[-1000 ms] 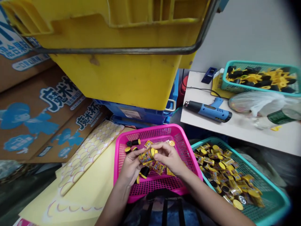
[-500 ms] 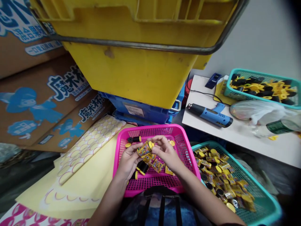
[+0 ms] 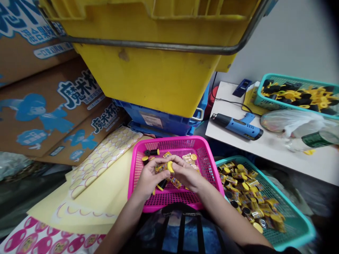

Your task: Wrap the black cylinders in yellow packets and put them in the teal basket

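In my left hand [image 3: 148,178] lies a small cylindrical container [image 3: 161,168] with a printed yellow wrapper, tilted on its side, thumb and fingers closed round it. My right hand [image 3: 186,173] pinches the yellow cap [image 3: 170,167] at its right end. Both hands are above a pink mesh basket [image 3: 215,173]. Inside the basket, partly hidden by the hands, lie a black cylinder with a yellow end [image 3: 152,152], printed wrappers [image 3: 176,182] and a loose yellow disc [image 3: 194,157].
A teal basket [image 3: 293,215] of wrapped containers is at lower right. A blue heat gun [image 3: 238,126] and another teal basket [image 3: 296,106] sit on a white table [image 3: 225,139]. A large yellow bin [image 3: 148,81] stands ahead. Sticker sheets [image 3: 106,190] and cartons [image 3: 50,113] are at left.
My right hand's fingers have shifted round the yellow cap, and the container has turned to lie more level. The camera view has shifted slightly.
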`<state>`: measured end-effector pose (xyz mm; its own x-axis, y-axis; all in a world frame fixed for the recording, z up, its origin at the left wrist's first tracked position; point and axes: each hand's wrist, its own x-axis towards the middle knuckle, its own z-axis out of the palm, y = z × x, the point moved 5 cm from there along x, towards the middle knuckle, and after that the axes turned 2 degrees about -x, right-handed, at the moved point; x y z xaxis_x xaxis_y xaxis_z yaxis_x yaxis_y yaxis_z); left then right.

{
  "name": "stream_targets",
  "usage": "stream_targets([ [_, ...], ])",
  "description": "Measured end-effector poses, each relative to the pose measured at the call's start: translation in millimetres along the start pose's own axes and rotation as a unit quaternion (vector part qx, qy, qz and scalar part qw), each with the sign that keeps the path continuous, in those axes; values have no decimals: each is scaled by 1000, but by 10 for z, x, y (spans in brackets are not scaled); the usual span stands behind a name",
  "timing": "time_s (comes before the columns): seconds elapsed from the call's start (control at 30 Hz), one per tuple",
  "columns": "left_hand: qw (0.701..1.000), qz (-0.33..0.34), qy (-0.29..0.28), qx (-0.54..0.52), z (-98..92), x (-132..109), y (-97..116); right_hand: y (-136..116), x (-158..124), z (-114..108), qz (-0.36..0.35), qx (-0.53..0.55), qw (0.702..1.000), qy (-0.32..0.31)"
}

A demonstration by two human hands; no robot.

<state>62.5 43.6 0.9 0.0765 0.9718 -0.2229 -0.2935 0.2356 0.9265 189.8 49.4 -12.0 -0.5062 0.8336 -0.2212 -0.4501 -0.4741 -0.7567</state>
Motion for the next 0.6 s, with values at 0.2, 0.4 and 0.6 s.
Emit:
stream_targets([
  [0.2,995,0,-39,87,106,-38,14,89,-34,31,-9,96,995,-31],
  [0.4,994,-14,-112,-7,169,-107,-93,-23,-164,-126,-83,27,996,-31],
  [0.6,990,-49,-133,-21,377,-110,-93,-298,-360,-179,-241,-287,927,10],
])
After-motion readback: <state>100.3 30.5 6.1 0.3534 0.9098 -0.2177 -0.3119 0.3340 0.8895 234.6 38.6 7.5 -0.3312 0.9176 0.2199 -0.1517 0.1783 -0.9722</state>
